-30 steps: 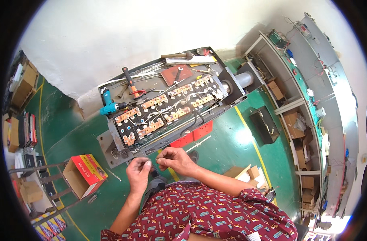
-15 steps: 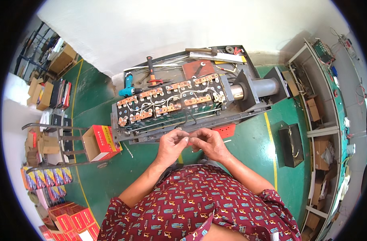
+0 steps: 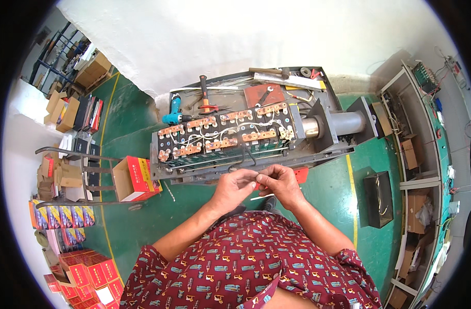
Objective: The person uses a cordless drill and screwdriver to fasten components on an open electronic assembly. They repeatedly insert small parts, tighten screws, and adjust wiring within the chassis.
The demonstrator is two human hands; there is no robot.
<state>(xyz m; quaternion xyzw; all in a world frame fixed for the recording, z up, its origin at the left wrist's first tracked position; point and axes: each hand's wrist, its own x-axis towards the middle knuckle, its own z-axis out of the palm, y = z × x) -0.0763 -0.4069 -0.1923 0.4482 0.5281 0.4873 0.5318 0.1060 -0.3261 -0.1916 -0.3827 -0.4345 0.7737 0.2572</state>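
Note:
My left hand [image 3: 232,190] and my right hand [image 3: 280,187] meet in front of my body, just short of the bench's near edge. Thumbs and fingertips are pinched together on both; whatever sits between them is too small or hidden to make out. Beyond them lies a long battery pack [image 3: 209,156] of black cells, topped with copper bars [image 3: 258,135] and white wires [image 3: 213,135]. A thin black cable [image 3: 247,153] hangs over its near side toward my hands. Partly behind my right hand shows a red flat piece [image 3: 301,175].
Behind the pack on the metal bench lie a teal power drill [image 3: 174,110], a hammer [image 3: 205,94], a wrench [image 3: 267,93] and a wooden-handled hammer [image 3: 269,72]. A hand truck [image 3: 83,177] with a red carton [image 3: 137,177] stands left. Right are a black bin [image 3: 378,198] and shelving [image 3: 420,183].
The whole view has shifted slightly, so everything sits a little further right and lower. My hands stay pinched together in front of the pack.

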